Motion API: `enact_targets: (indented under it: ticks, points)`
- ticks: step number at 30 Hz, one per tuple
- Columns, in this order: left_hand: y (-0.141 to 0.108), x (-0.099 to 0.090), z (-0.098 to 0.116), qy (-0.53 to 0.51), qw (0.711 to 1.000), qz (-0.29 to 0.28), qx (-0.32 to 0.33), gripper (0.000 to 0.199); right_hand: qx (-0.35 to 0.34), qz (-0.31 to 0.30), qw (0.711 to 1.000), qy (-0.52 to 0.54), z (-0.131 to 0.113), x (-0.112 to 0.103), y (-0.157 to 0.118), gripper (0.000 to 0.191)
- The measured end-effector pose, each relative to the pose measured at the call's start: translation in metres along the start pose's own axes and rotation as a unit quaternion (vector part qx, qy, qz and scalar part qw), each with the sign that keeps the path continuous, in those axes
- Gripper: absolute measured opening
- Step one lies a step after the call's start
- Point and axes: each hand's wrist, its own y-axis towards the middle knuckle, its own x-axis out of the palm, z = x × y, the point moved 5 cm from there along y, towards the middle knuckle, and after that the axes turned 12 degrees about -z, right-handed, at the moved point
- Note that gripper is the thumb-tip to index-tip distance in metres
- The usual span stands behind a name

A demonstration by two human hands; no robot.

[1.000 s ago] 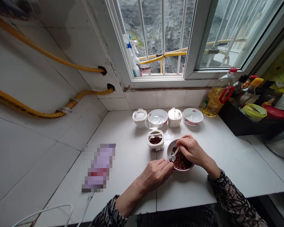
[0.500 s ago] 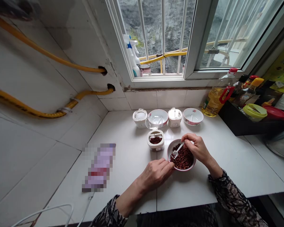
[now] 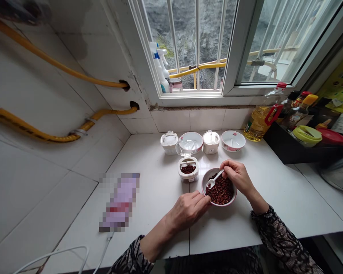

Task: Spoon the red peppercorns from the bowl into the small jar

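Observation:
A bowl (image 3: 220, 190) of dark red-brown dried grains stands on the white tiled counter. My left hand (image 3: 188, 209) grips its left front rim with closed fingers. Between the thumb and fingers of my right hand (image 3: 238, 177) is the handle of a small white spoon (image 3: 214, 180), whose scoop is over the grains at the bowl's left side and holds a few of them. Just left of the bowl stands a white jar (image 3: 188, 171) with its clear lid raised; it has similar grains inside.
Behind are two lidded white jars (image 3: 169, 143) (image 3: 211, 142) and two white bowls (image 3: 190, 142) (image 3: 233, 141). An oil bottle (image 3: 258, 118) and a black rack (image 3: 288, 146) of bottles stand right. A blurred purple object (image 3: 121, 201) and a white cable (image 3: 104, 249) lie left.
The spoon in my right hand has shifted slightly up and to the left, and its scoop shows more clearly above the grains. My left hand has stayed on the bowl's rim.

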Motion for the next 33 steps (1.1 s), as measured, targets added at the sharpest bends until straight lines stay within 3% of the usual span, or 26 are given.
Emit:
enact_targets:
  ticks: [5,11,15,18,21,27,30,33]
  points:
    - [0.002,-0.003,0.001,-0.003,1.0,0.008,0.005,0.018,-0.006,0.02,0.999,0.038,0.0,0.002,0.004,0.016]
    - [0.002,-0.003,0.001,0.002,1.0,0.012,-0.001,0.018,-0.093,0.034,0.995,0.025,-0.022,0.017,0.004,0.019]
    - [0.002,-0.002,0.001,0.003,1.0,0.017,0.0,0.017,-0.175,0.049,0.98,-0.085,-0.035,0.03,-0.001,0.017]
    - [0.003,-0.002,0.001,0.005,1.0,0.024,0.0,0.017,-0.265,0.021,0.942,-0.204,-0.043,0.042,-0.003,0.021]
    - [0.003,-0.002,0.001,0.004,1.0,0.027,0.0,0.017,-0.31,0.003,0.914,-0.263,-0.046,0.046,-0.004,0.026]
    - [0.002,-0.002,0.001,0.003,1.0,0.015,0.0,0.016,-0.279,0.071,0.924,-0.251,-0.048,0.012,-0.01,0.02]
    - [0.003,-0.003,0.001,-0.005,1.0,0.014,0.003,0.016,-0.246,0.048,0.933,-0.258,-0.041,-0.001,-0.011,0.019]
    - [0.004,-0.004,0.001,-0.006,1.0,0.014,0.006,0.017,-0.253,-0.008,0.925,-0.284,-0.034,0.001,-0.011,0.02]
